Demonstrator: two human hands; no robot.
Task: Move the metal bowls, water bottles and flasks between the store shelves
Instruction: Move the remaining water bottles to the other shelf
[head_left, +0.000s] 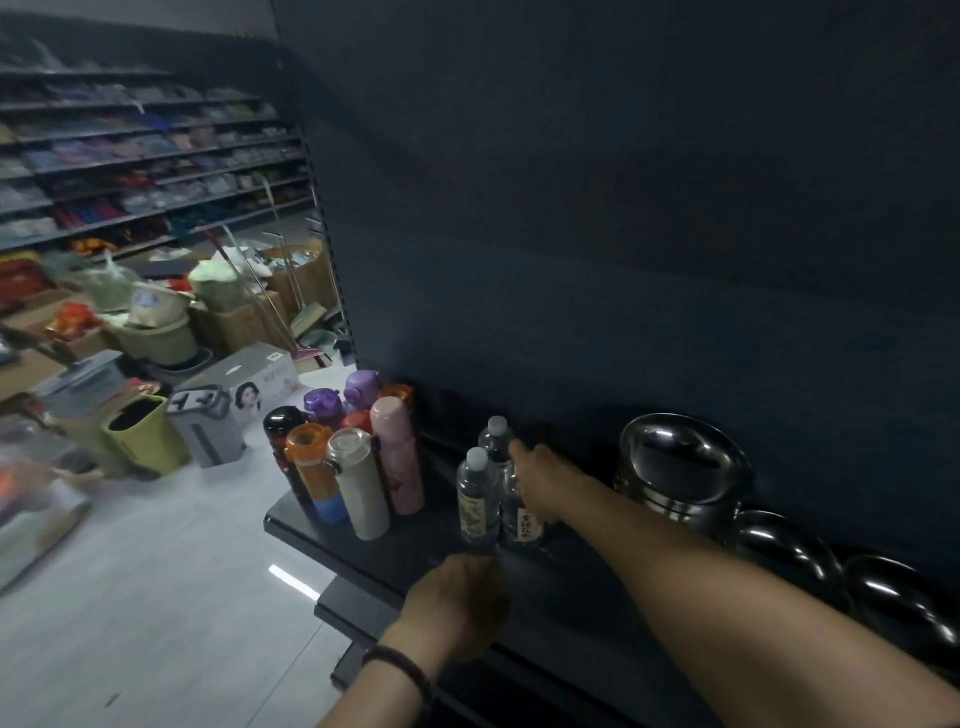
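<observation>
On the dark shelf the flasks stood upright in a tight cluster at the left end, a pink flask and a cream flask nearest the middle, an orange-and-blue one and a black one on the outer side, and purple-lidded ones behind. Just to their right stood three water bottles close together: a front water bottle with a green label, a rear water bottle close to the back panel, and a third water bottle with red lettering. The right hand reached across the shelf and lay over the top of the third water bottle, its fingers curled around the neck so that the cap was hidden. The left hand, a dark bracelet on its wrist, sat at the shelf's front edge just below the front water bottle, back turned to the camera; whether it grasped anything could not be told. Farther right, a stack of metal bowls stood against the back panel, with more dark-gleaming bowls in a row beyond it. On the pale floor to the left stood a green bin and a grey mop bucket.
</observation>
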